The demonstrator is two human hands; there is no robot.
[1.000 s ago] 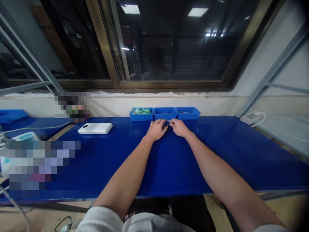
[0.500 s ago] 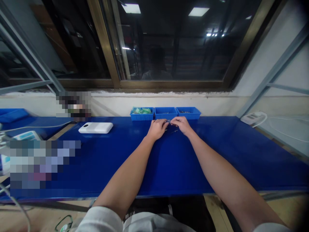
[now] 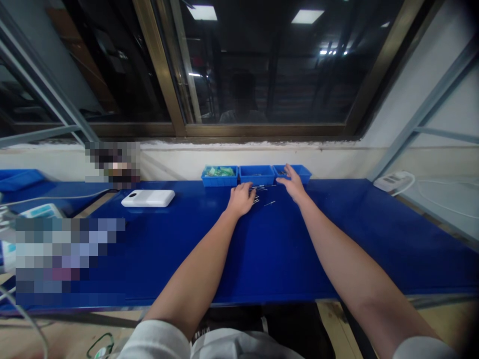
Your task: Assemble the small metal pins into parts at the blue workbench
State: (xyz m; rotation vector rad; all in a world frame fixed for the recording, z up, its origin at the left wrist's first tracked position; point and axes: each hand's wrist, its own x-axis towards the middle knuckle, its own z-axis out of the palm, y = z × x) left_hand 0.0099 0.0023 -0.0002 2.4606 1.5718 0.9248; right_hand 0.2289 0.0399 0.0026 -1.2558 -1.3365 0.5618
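Note:
My left hand rests low on the blue table, thumb and fingers apart around a loose bunch of thin metal pins. Some pins are partly hidden by its fingers, and whether it touches them is unclear. One more pin, with a small collar, lies apart to the right. Over the front edge of the right blue bin, my right hand is open, fingers spread toward the small metal parts inside. No held item shows in it.
Left of that bin stand a middle blue bin with a few thin parts and a left bin holding green-tinted plastic bags. A white device lies left on the table. A white power strip is far right.
My right hand has left the pins beside my left hand, moved right and up to the right bin, and opened. The pins now lie spread beside my left hand, which has barely shifted.

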